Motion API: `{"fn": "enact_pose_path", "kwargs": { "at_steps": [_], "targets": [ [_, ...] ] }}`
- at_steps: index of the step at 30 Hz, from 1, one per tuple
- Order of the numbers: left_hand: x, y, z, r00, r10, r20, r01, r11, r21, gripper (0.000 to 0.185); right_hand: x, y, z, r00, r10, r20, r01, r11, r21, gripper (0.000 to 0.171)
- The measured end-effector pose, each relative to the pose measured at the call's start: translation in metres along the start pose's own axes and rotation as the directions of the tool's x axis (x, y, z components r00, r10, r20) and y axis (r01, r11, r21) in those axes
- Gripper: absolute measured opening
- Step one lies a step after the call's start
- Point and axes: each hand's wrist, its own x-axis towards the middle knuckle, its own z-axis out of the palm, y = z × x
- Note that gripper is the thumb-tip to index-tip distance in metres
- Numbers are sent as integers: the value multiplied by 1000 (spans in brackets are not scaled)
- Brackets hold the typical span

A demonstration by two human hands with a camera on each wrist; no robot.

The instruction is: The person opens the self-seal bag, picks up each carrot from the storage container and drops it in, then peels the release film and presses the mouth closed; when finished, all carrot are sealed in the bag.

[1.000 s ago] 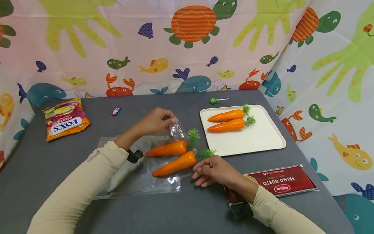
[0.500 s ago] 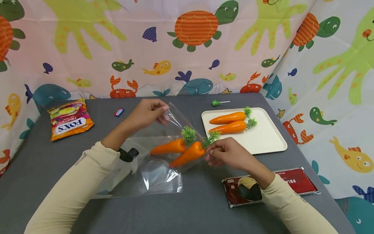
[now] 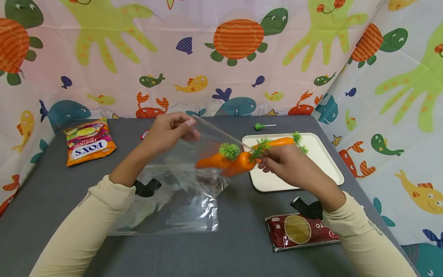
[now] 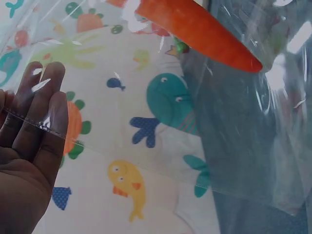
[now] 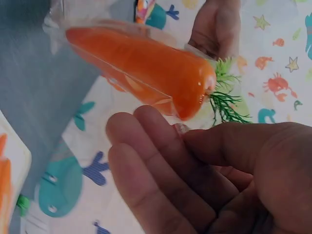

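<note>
Above table (image 3: 242, 246) | left hand (image 3: 169, 132) pinched bag (image 3: 194, 173) rim, keeping mouth wide | right hand (image 3: 287, 163) pinched carrot (image 3: 238, 163) leaves, steering it inside

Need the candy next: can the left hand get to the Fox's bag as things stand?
Probably not at once. The left hand pinches the rim of the clear bag, which holds two carrots. The Fox's bag lies unobstructed on the table to its left, so once that grip is freed, likely yes.

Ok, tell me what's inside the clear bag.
Two carrots sit inside the bag, leafy tops at its mouth. Their tips blur behind crinkled plastic; nothing else shows inside.
</note>
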Motion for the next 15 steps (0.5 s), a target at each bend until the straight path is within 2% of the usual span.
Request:
{"fn": "enact_pose_path", "kwargs": {
  "at_steps": [3, 7, 15],
  "targets": [
    [-3, 3, 0, 995, 89, -38, -89, 996, 4, 22, 3, -7, -10, 999, -23, -30, 21, 997, -78, 13],
    [-9, 10, 1, 980, 169, -108, -170, 985, 5, 19, 4, -20, -24, 997, -23, -75, 14, 993, -117, 12],
    [-17, 17, 2, 944, 258, -207, -276, 959, -59, 18, 7, -37, -45, 983, -106, -151, 81, 983, -163, 15]
  ]
}}
